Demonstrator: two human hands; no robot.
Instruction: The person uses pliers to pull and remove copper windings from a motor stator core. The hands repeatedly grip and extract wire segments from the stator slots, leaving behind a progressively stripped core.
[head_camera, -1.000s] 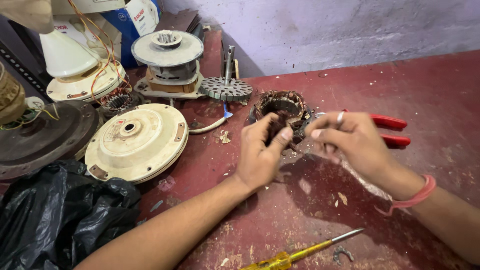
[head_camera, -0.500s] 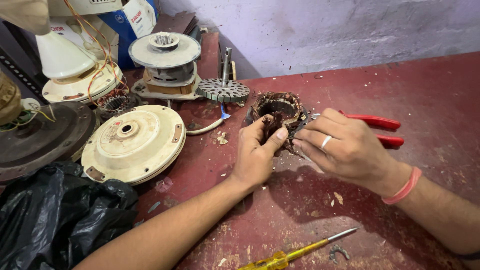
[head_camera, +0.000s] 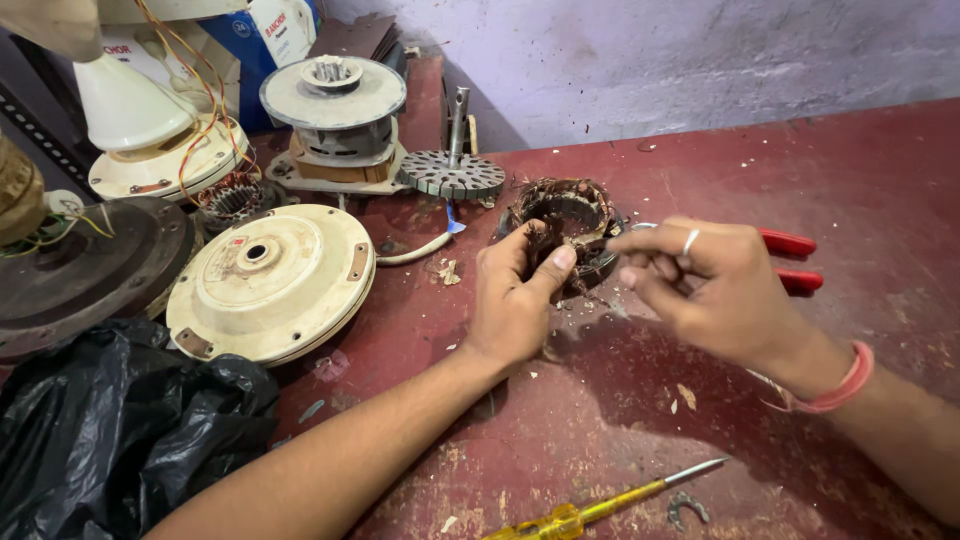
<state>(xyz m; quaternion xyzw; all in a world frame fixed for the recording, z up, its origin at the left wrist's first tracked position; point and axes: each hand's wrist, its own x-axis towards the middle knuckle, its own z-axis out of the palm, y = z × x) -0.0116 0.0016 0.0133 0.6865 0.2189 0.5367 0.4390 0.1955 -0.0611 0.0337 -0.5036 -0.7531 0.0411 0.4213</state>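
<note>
gripping the burnt stator (head_camera: 570, 215), the left hand (head_camera: 515, 300) hides its near edge; whether the right hand (head_camera: 715, 290) holds anything is unclear.

I see a worn red bench top (head_camera: 880, 170) scattered with small chips. A burnt stator ring (head_camera: 570, 215) sits near centre. At its nine o'clock lies a cream fan cover (head_camera: 270, 285), at eleven a toothed metal disc (head_camera: 452, 174), at three red-handled pliers (head_camera: 795, 260). A yellow screwdriver (head_camera: 600, 508) lies at six, a black plastic bag (head_camera: 110, 420) at eight.
</note>
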